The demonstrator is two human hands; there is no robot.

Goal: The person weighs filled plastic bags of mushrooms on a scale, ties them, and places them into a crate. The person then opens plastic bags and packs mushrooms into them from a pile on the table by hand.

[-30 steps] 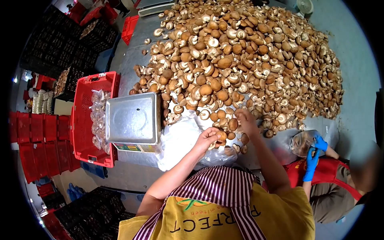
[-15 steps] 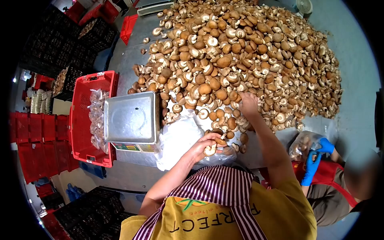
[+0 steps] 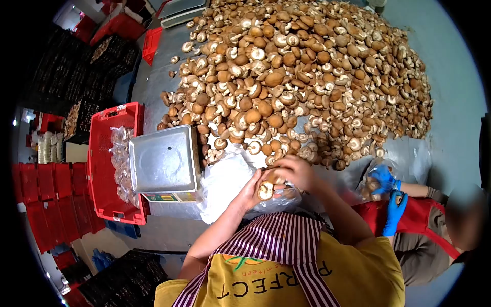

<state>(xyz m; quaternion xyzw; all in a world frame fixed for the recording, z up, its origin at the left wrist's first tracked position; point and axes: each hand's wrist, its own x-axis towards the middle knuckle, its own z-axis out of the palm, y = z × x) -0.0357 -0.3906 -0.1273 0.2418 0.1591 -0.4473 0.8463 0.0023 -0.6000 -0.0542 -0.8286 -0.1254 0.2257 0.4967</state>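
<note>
Two or more mushrooms (image 3: 265, 192) sit cupped in the left hand (image 3: 249, 192), right of the scale (image 3: 162, 159). The right hand (image 3: 296, 173), farther right, bends over them; whether it pinches one, I cannot tell. Beyond the scale, rightward, spreads the mushroom pile (image 3: 307, 77); left of the scale stands a red crate (image 3: 97, 158).

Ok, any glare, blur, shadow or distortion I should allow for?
All in the head view: piled shiitake mushrooms brightly lit; white plastic bag nearly washed out; black crates at upper left in deep shadow; co-worker's head blurred; fisheye bending, with black corners.
</note>
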